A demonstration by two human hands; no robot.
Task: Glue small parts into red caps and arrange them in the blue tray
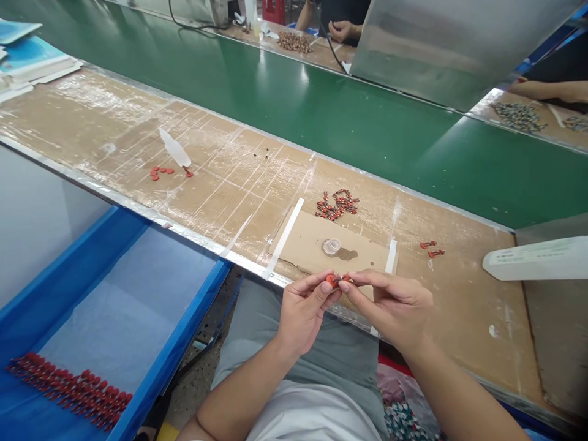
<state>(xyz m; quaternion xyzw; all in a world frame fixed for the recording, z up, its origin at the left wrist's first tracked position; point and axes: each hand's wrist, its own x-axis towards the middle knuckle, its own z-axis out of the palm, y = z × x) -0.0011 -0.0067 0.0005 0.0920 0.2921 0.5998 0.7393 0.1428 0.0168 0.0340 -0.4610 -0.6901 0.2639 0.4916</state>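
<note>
My left hand (303,312) and my right hand (390,303) meet at the bench edge, pinching a small red-and-metal part (337,280) between their fingertips. Its details are partly hidden by my fingers. Just beyond them, a small translucent cup (331,247) stands on a cardboard sheet (331,251) beside a brown smear. Farther up the cardboard-covered bench lies a heap of similar red parts (337,205). A pair of them (430,248) lies to the right, and red discs (160,173) lie at the left near a frosted plastic bottle (174,147).
A blue tray (110,318) at lower left holds rows of red parts on a blue sheet. A white power strip (537,258) lies at the right. Behind the bench runs a green conveyor belt (294,79), and a co-worker's hand (342,30) rests across it near a metal panel (452,52).
</note>
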